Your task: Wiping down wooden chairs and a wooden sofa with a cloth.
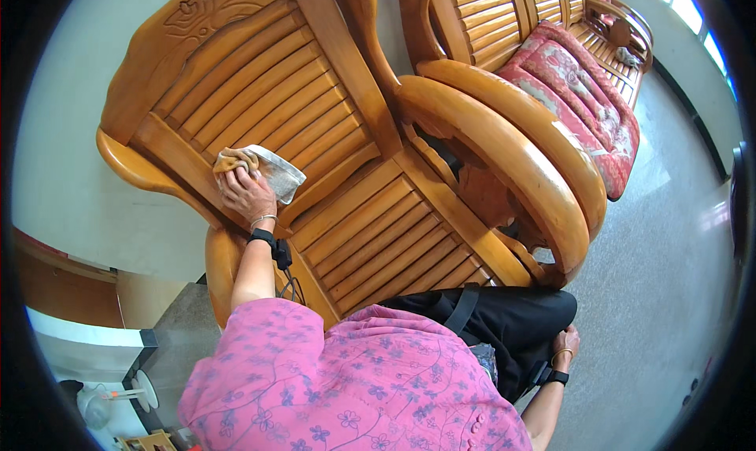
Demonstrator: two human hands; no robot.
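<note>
White cloth (pixel 283 179) lies bunched under left fingers (pixel 234 185).

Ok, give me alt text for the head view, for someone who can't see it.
The person's left hand holds a cloth against the slatted back of a wooden chair, while the right hand is down beside a dark trouser leg. Past the chair, a red patterned cushion lies on a wooden bench.

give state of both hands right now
Left hand: holding a cloth against the chair backrest.
Right hand: beside the knee; open or closed, cannot tell.
</note>
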